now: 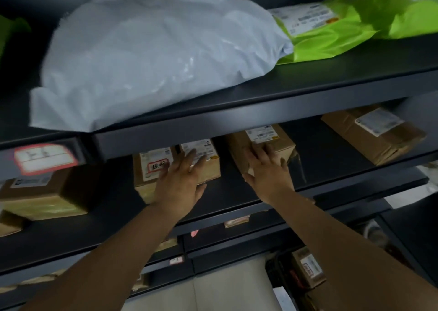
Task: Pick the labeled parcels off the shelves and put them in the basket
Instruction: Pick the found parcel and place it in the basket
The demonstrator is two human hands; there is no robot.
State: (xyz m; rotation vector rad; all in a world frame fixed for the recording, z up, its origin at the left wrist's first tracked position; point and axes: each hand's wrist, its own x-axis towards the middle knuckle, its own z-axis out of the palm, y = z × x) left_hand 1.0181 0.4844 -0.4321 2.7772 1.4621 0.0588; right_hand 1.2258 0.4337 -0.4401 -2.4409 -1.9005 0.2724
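On the middle shelf (331,163) — pick step: left hand (181,182) flat on left box (211,167), right hand (269,172) on right box (283,144), fingers spread, ungripped. Next: clamp, lift.

My left hand (182,180) lies flat, fingers straight, on a labeled cardboard box (213,168) on the middle shelf (227,192). My right hand (267,170) rests on the neighbouring labeled box (265,137), fingers spread over its near upper edge. A third box (374,135) sits farther right on the same shelf. On the upper shelf (260,116), a white poly bag (154,57) touches a green poly bag (343,33).
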